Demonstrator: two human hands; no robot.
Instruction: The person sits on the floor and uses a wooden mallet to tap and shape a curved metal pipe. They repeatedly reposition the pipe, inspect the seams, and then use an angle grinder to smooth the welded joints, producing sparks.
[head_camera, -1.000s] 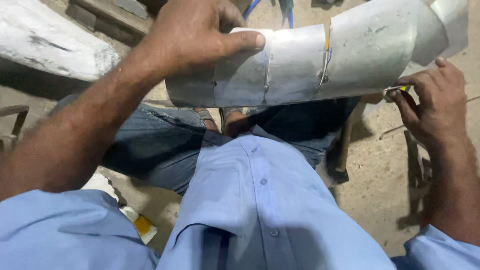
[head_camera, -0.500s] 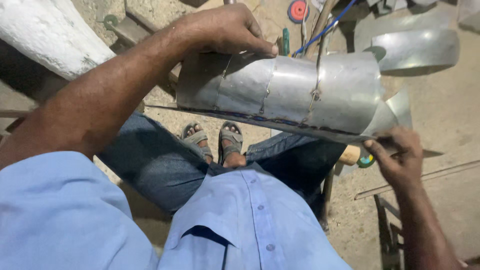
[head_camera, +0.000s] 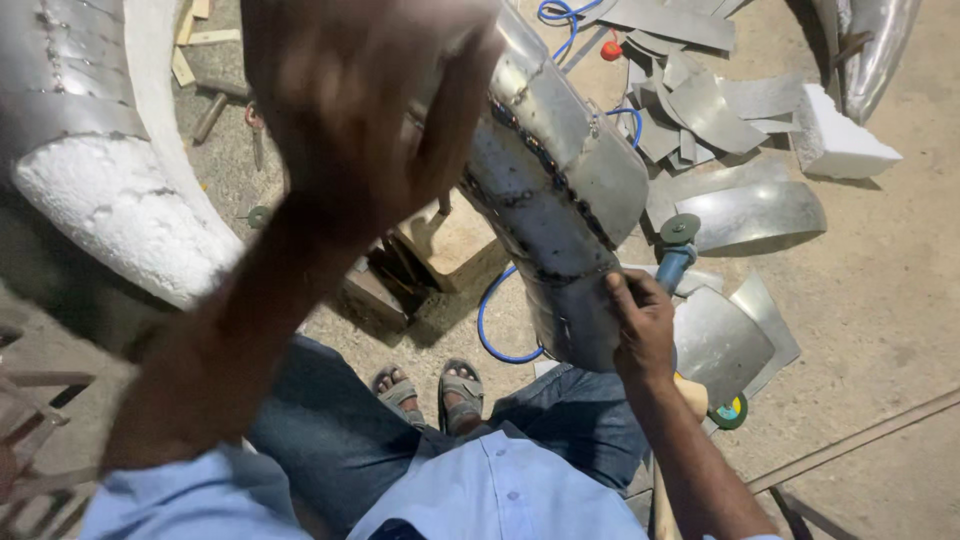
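Sheet-metal duct elbow (head_camera: 560, 190) hangs tilted above the person's knees and the floor (head_camera: 880, 280). Left hand (head_camera: 360, 110), blurred, clamps its grip on the upper end; right hand (head_camera: 640, 325) clasps the lower rim.

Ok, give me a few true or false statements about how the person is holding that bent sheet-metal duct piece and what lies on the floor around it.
1. The right hand grips the lower end of the silver segmented sheet-metal duct elbow. True.
2. The left hand rests on the floor. False: it is raised at the duct's upper part.
3. A blue hose loops on the floor under the duct. True.
4. The white foam block sits on the person's lap. False: it lies on the floor beside the metal offcuts.
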